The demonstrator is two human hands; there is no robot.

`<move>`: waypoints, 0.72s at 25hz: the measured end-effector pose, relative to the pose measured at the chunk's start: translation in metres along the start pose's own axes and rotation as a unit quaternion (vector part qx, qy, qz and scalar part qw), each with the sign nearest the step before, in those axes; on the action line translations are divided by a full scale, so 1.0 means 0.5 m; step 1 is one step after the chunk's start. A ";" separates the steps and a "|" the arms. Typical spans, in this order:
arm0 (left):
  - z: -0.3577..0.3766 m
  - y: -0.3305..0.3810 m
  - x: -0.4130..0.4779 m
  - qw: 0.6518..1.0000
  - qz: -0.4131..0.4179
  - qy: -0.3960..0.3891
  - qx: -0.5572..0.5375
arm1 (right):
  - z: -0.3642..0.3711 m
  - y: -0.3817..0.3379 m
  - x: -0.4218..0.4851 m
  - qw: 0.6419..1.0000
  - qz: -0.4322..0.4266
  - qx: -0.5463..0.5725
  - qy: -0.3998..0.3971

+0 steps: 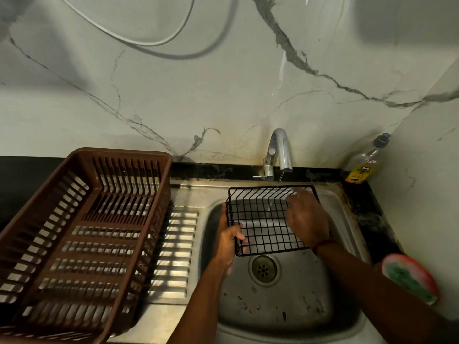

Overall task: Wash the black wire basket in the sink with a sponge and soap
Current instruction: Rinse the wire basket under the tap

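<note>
The black wire basket (260,219) is held tilted over the steel sink (275,301), under a thin stream of water from the chrome tap (279,152). My left hand (229,247) grips the basket's lower left corner, fingers hooked through the wires. Over the basket's right side rests my right hand (308,219), fingers spread across the wires; no sponge shows in it. A green and pink sponge (411,278) lies on the counter at the right of the sink. The soap bottle (363,162) with a yellow label stands in the back right corner.
A brown plastic dish rack (74,244) fills the steel drainboard (173,247) to the left. The sink drain (263,268) lies below the basket. A marble wall rises behind, and a white cable (139,40) hangs across it.
</note>
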State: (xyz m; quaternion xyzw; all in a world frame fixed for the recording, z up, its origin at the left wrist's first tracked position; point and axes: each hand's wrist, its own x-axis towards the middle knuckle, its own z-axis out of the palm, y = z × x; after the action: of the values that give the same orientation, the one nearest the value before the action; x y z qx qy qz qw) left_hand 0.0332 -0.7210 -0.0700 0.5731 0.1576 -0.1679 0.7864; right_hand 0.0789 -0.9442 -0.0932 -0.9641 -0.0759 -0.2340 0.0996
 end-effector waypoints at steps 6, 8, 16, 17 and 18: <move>0.011 -0.004 0.023 0.999 0.018 -0.035 0.031 | 0.064 -0.063 0.002 0.924 0.217 0.013 -0.315; 0.009 -0.003 0.043 0.998 0.019 -0.039 0.039 | 0.062 -0.088 0.012 0.910 0.175 0.039 -0.373; 0.011 -0.016 0.055 0.997 0.031 -0.064 0.023 | 0.031 -0.128 0.037 0.886 -0.217 0.011 -0.409; 0.009 -0.018 0.056 0.998 0.033 -0.057 0.018 | 0.031 -0.112 0.033 0.883 -0.215 -0.005 -0.417; 0.005 -0.019 0.057 0.998 0.030 -0.048 0.008 | 0.030 -0.090 0.029 0.883 -0.206 -0.023 -0.420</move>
State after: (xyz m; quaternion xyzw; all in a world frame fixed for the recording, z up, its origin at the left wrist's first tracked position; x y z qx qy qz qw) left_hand 0.0544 -0.7287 -0.0900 0.5751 0.1014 -0.1722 0.7933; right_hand 0.0894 -0.8959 -0.0925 -0.9366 -0.3026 0.1760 -0.0141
